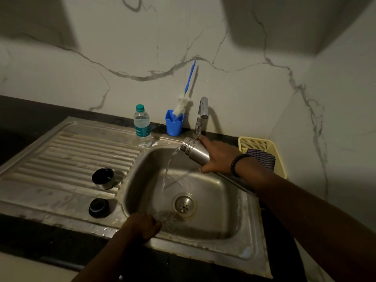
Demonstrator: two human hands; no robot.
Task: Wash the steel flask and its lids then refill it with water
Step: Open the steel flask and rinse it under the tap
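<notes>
Both lids [102, 178] sit on the draining board, off to my left. My left hand [142, 225] rests curled on the sink [250, 231] rim, holding nothing. My right hand [218, 157] grasps the flask [194, 152], tipped mouth-down over the basin, pouring. I should tilt further so it drains fully.

A cylindrical brushed-steel flask [194, 152] is held tilted, mouth toward nine o'clock, water pouring into the basin, while a steel-walled cup lid [103, 178] and a round black stopper lid [98, 207] are set on the drainboard at nine o'clock.
</notes>
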